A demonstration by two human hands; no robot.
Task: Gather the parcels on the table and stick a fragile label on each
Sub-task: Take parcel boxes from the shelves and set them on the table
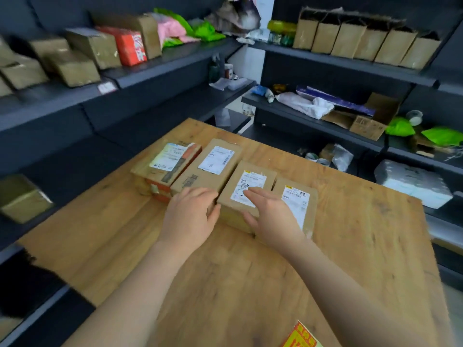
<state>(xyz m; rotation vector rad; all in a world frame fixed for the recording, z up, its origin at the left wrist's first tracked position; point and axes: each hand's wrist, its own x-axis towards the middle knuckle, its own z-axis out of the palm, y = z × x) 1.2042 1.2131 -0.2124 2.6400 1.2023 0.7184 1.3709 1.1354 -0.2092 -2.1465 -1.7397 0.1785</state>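
Left hand beside parcel, right hand atop

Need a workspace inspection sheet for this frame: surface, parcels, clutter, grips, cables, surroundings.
surface: wooden table, bare grain showing.
job's things: first parcel, second parcel, third parcel and fourth parcel in a row from the left, each white-labelled; red-yellow sheet at the near edge, cut off.
clutter: nothing seen.
grips: left hand rests on the second parcel's near end; right hand lies flat on the third parcel.
cables: nothing seen.
surroundings: dark shelves holding boxes and bags.
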